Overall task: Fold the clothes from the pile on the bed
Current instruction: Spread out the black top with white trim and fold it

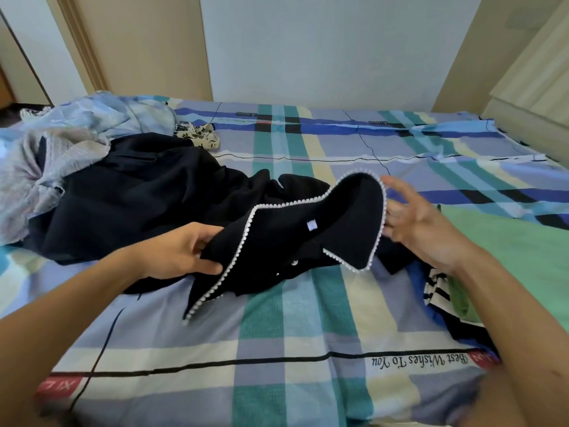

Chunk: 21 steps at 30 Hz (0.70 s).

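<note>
The left hand (181, 254) pinches the white-trimmed black top (277, 241), which lies mid-bed (277, 349) with one flap raised. The right hand (412, 223) is spread, holding nothing, just beside that flap. The pile (92, 167) sits far left.

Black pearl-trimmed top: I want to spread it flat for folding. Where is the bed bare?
Bare sheet lies between the top and the bed's near edge, and beyond it toward the wall. Crowded: pile on the left, folded stack and green cloth on the right.

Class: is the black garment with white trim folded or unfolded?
Unfolded: the black garment lies crumpled on the bed, its trimmed edge gripped by the left hand.
</note>
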### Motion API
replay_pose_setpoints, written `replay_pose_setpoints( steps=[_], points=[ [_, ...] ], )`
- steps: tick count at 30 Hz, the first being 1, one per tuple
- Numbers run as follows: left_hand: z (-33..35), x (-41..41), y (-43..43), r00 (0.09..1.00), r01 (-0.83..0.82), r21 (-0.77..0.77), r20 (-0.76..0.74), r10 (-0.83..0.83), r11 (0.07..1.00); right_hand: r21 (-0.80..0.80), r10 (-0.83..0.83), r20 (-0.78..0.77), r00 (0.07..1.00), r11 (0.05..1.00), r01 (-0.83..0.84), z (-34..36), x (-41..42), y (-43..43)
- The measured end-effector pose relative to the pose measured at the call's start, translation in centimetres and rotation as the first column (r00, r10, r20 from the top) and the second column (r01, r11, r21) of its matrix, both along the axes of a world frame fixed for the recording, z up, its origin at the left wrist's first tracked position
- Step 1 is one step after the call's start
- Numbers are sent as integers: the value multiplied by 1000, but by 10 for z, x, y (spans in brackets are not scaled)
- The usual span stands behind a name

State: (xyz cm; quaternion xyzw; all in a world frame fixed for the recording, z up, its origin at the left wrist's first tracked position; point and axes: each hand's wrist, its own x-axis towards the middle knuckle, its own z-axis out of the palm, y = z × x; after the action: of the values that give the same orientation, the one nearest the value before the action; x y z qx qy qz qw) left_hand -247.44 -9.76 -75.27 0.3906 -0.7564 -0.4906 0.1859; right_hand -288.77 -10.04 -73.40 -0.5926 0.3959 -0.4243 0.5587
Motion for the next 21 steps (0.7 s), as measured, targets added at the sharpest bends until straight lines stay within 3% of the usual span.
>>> replay_pose_setpoints(
  steps=[2,3,4,8,11,13,15,19,21],
  points=[
    [-5,-2,-3,998,-63,-78,-8,63,995,-97,7,-468,883,994,-59,-18,3,1],
    [-6,-2,-4,995,-97,-118,-8,96,988,-93,25,-601,799,991,-100,-29,7,1],
    [-7,-3,-5,991,-134,-152,-16,133,979,-87,30,-667,744,989,-118,-39,12,0],
    [-9,-11,-5,942,-333,-240,-112,315,912,-109,-30,-727,686,991,-72,-63,34,1],
    [-10,-24,1,899,-432,-228,-187,396,872,-270,-189,-801,568,961,-61,-70,44,5],
    [-11,-35,7,863,-487,-175,-249,440,856,-397,-295,-793,533,914,-84,-76,52,9],
    [-15,-42,12,829,-530,-143,-293,476,836,-452,-342,-746,572,890,-57,-77,57,11],
    [-8,-44,13,787,-583,-175,-361,500,793,-429,-386,-441,810,884,187,-53,54,10],
    [9,-42,8,791,-587,-236,-369,487,774,-399,-441,-326,836,866,301,-26,50,4]
  ],
)
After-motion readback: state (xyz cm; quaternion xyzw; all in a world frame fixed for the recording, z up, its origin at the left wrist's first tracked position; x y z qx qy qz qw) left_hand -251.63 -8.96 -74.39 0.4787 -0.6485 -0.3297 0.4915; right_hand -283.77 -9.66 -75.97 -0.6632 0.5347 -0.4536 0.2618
